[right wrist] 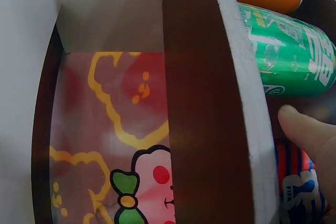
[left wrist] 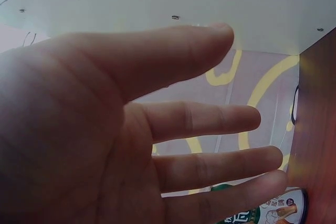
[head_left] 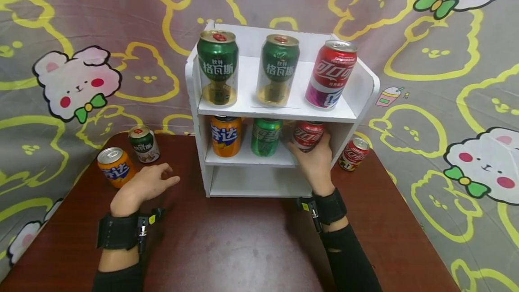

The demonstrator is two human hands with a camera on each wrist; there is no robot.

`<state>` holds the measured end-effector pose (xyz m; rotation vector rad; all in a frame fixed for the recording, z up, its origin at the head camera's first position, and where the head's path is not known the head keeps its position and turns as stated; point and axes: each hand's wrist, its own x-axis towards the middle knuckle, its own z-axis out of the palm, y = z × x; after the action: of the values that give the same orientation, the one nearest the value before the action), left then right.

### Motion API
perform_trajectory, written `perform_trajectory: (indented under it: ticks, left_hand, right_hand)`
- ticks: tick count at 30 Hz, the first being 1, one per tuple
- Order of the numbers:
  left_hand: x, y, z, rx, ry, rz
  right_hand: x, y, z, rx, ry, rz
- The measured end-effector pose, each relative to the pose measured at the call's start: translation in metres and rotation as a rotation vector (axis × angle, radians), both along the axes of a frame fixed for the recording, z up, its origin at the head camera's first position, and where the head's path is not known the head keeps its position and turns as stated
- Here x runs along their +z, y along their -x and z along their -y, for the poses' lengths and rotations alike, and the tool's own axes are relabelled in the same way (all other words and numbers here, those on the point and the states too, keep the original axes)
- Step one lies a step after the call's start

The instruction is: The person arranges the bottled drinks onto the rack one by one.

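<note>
the brown bench (head_left: 243, 242) spreads in front. over its left side is the left hand (head_left: 142, 188), its fingers loosely stretched and apart, near an orange can (head_left: 116, 170) standing on the bench. the right hand (head_left: 316, 163) reaches into the middle level of a white shelf (head_left: 263, 112), its thumb and fingers curled round a red can (head_left: 309, 135) at the right end; i cannot tell whether the can's base touches the board. left of it stand a green can (head_left: 266, 139) and, farther left, a second orange can (head_left: 225, 136). on the top board are two green-and-gold cans (head_left: 219, 69) and a red-and-purple can (head_left: 331, 75), spaced apart. a green-and-white can (head_left: 146, 148) stands just behind the bench's orange can. behind everything hangs a cartoon-print cloth (head_left: 134, 26).
</note>
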<state>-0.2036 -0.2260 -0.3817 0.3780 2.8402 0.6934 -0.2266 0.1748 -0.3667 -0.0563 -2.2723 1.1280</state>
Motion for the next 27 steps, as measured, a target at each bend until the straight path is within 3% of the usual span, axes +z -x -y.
perform_trajectory:
  ticks: [9, 20, 27]
  left_hand:
    - [0.002, -0.001, -0.001, 0.0, 0.005, 0.003]
    - [0.002, -0.002, -0.001, -0.001, -0.001, 0.008]
    - [0.002, -0.002, -0.001, -0.007, -0.003, -0.007]
  right_hand:
    - [0.0, -0.012, -0.005, 0.068, -0.06, 0.001]
    - [-0.003, -0.046, -0.015, 0.099, -0.142, 0.075]
    - [-0.006, -0.063, -0.02, 0.109, -0.265, -0.062]
